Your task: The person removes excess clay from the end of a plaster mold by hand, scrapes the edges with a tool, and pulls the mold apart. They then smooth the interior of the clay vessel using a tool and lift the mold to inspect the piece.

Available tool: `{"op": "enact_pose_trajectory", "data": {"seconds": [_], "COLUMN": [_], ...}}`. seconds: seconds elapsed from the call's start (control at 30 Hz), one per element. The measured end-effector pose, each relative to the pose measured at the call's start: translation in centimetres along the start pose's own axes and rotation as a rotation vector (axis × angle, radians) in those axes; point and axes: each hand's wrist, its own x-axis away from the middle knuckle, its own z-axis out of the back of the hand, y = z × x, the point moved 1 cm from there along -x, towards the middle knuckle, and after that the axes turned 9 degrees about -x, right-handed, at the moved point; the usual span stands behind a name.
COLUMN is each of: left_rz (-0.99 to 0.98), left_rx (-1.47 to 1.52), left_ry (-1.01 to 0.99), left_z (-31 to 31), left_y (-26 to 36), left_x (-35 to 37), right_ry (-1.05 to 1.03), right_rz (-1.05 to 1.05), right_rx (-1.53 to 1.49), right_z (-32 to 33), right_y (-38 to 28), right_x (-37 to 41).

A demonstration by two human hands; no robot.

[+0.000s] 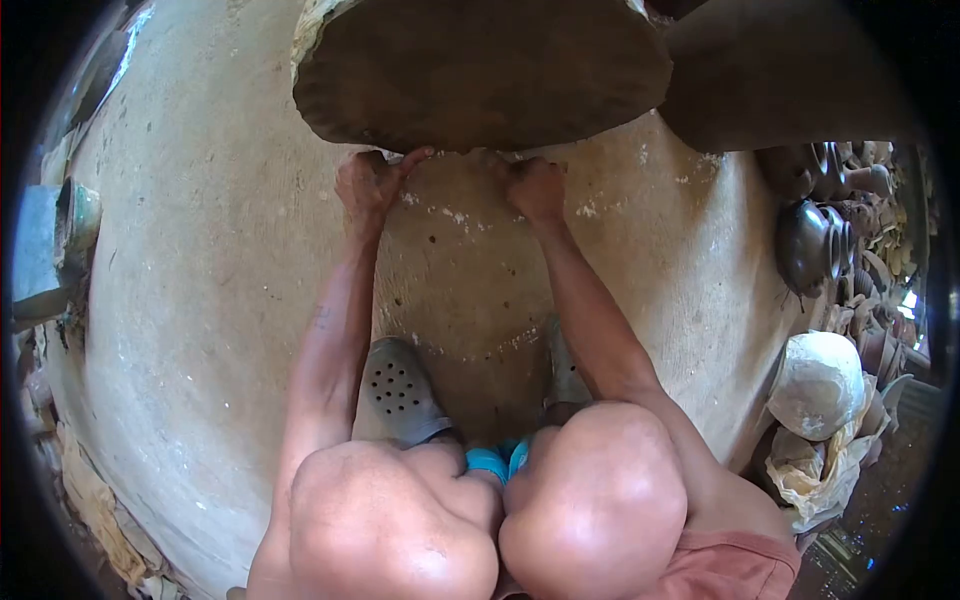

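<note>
A wide, dark brown slab of what looks like clay (480, 70), with an uneven rounded edge, fills the top middle of the view. At the left part of its near edge is my left hand (372, 185), fingers curled and thumb stretched along the rim. My right hand (537, 188) holds the same edge farther right, its fingers bent and partly in shadow. Both hands are closed at the slab's rim. What lies under the slab is hidden.
Several dark round pots (806, 248) stand along the right side. Below them are a pale, whitish bowl (818, 385) and crumpled sheeting. A bluish container (80, 215) is at the left edge. My knees and grey shoes (400, 392) are below.
</note>
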Motion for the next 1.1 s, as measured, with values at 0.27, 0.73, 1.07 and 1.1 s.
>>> {"op": "enact_pose_trajectory", "data": {"seconds": [0.27, 0.73, 1.07, 1.1], "left_rz": [0.168, 0.156, 0.081, 0.092], "left_rx": [0.000, -0.196, -0.247, -0.252], "left_ry": [-0.069, -0.115, -0.103, -0.120], "left_z": [-1.7, -0.6, -4.3, -4.5], "left_y": [0.2, 0.8, 1.7, 1.7], "left_x": [0.1, -0.1, 0.4, 0.4], "right_ry": [0.217, 0.193, 0.232, 0.213], "right_rz": [0.018, 0.137, -0.011, -0.020], "right_rx": [-0.109, -0.184, 0.041, 0.047], "right_z": [-2.1, -2.1, -4.8, -5.1], "right_y": [-1.2, -1.7, -1.8, -1.6], "right_x": [-2.1, -1.4, -2.3, -2.5]}}
